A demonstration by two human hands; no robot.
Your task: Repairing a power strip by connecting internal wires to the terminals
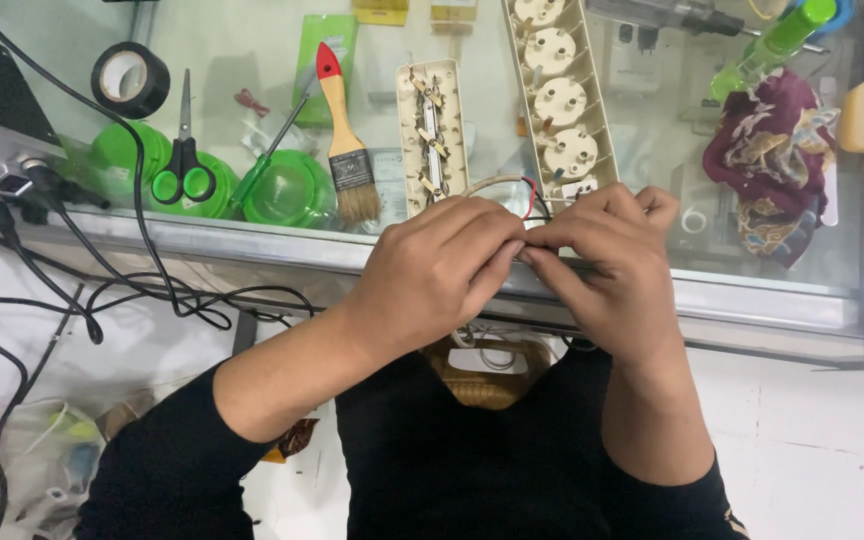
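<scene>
At the centre of the frame, the left hand (pixel 442 265) and right hand (pixel 607 255) met fingertip to fingertip, both pinched on a thin cable (pixel 500 183) with red and black cores that looped up just above the knuckles. It looked light, limp and springy, its fine ends easily frayed, so best gripped on the sheath near the tips. Behind it on the glass tabletop (pixel 252 60) lay an opened cream power strip (pixel 560 95), its base (pixel 430 135), and a paintbrush (pixel 344 135).

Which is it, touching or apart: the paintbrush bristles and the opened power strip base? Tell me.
Apart. The head view shows a strip of glass counter between the paintbrush bristles and the opened power strip base.
</scene>
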